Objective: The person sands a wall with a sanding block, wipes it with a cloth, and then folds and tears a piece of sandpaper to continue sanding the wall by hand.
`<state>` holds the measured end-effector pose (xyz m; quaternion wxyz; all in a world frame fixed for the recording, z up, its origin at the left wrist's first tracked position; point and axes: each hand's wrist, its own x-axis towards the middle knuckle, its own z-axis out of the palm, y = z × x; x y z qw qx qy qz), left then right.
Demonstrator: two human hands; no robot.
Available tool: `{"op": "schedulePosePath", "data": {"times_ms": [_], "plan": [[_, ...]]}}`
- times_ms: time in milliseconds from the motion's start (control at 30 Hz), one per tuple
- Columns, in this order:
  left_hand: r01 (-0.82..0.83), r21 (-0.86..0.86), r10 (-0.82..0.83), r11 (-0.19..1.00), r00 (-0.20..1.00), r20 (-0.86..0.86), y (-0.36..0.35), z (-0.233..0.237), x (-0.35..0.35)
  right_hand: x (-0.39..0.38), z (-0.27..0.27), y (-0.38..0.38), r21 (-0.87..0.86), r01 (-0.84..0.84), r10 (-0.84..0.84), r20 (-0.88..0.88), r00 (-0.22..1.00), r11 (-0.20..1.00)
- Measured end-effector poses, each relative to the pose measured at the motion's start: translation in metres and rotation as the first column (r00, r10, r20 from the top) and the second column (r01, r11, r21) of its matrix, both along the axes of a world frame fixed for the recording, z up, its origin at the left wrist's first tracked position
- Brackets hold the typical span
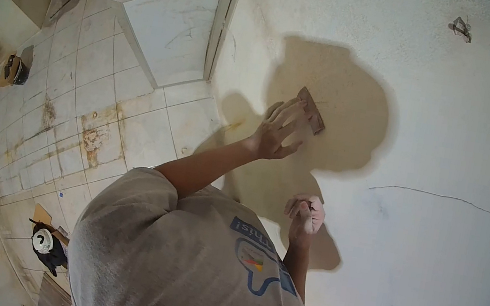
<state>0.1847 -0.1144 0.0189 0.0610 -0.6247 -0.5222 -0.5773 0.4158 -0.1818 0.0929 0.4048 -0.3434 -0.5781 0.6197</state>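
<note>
Left hand (273,134): reaches to the wall (442,134), half open, fingers bent onto a flat block (312,110); the thumb seems to stand off it, so a snag could twist the block loose.
Flat block: at the left fingertips, slanted, apparently against the wall; pressure on one edge could gouge the surface.
Right hand (306,214): curled nearly closed beside the shirt (176,252), pale as if dusty; whether anything is inside cannot be told. Dust could make it slippery.
Shadow (357,100): falls around the block and could hide rough spots.
Crack (439,194): well apart from the block; hard rubbing there could crumble its edges.
</note>
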Motion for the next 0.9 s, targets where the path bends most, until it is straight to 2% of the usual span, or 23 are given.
{"op": "schedulePosePath", "data": {"times_ms": [100, 167, 233, 333, 400, 467, 533, 567, 667, 733, 767, 833, 867, 900], "plan": [[-0.012, -0.15, -0.007, 0.989, 0.992, -0.124, 0.004, -0.013, 0.003, 0.0, 0.004, -0.001, 0.027, -0.034, 0.032, 0.065, 0.997, 0.999], [-0.007, -0.041, 0.004, 0.999, 0.997, -0.072, 0.023, 0.0, 0.0, -0.001, 0.01, -0.003, 0.03, -0.04, 0.037, 0.098, 0.995, 0.999], [-0.028, 0.053, 0.031, 0.998, 0.999, -0.041, 0.042, 0.039, -0.01, -0.006, 0.017, -0.004, 0.054, -0.046, 0.042, 0.068, 0.997, 0.998], [-0.051, 0.242, 0.08, 0.969, 0.991, -0.111, 0.063, 0.111, -0.033, -0.012, 0.022, -0.003, 0.101, -0.031, 0.029, 0.021, 0.999, 0.994], [-0.011, 0.239, 0.049, 0.971, 0.987, -0.152, 0.061, 0.145, -0.042, -0.021, 0.021, -0.002, 0.112, 0.014, -0.011, -0.031, 0.999, 0.994], [0.016, 0.242, 0.028, 0.97, 0.984, -0.178, 0.06, 0.158, -0.048, -0.029, 0.017, -0.005, 0.108, 0.078, -0.066, -0.104, 0.992, 0.991], [0.035, 0.238, 0.008, 0.971, 0.985, -0.175, 0.057, 0.137, -0.045, -0.042, 0.01, -0.005, 0.103, 0.13, -0.11, -0.179, 0.978, 0.986], [0.067, 0.178, -0.04, 0.982, 0.987, -0.155, 0.057, 0.113, -0.045, -0.048, 0.002, -0.007, 0.086, 0.158, -0.137, -0.213, 0.967, 0.984], [0.118, -0.051, -0.12, 0.992, 0.992, -0.037, 0.052, -0.02, -0.032, -0.059, -0.024, -0.013, 0.031, 0.205, -0.198, -0.154, 0.968, 0.978], [0.213, -0.16, -0.203, 0.964, 0.976, 0.074, 0.03, -0.09, -0.039, -0.068, -0.033, -0.02, -0.014, 0.217, -0.217, -0.111, 0.97, 0.976], [0.167, -0.237, -0.141, 0.957, 0.982, 0.125, 0.033, -0.113, -0.049, -0.072, -0.032, -0.024, -0.031, 0.213, -0.215, -0.093, 0.972, 0.977], [0.091, -0.395, -0.003, 0.914, 0.976, 0.217, 0.029, -0.124, -0.061, -0.077, -0.023, -0.031, -0.067, 0.207, -0.21, -0.046, 0.977, 0.976], [0.085, -0.343, 0.024, 0.935, 0.953, 0.301, 0.039, -0.128, -0.067, -0.077, -0.019, -0.033, -0.079, 0.215, -0.217, -0.023, 0.976, 0.973], [0.071, -0.293, 0.05, 0.954, 0.922, 0.384, 0.058, -0.106, -0.086, -0.075, -0.015, -0.034, -0.091, 0.222, -0.222, 0.001, 0.975, 0.971]]}}
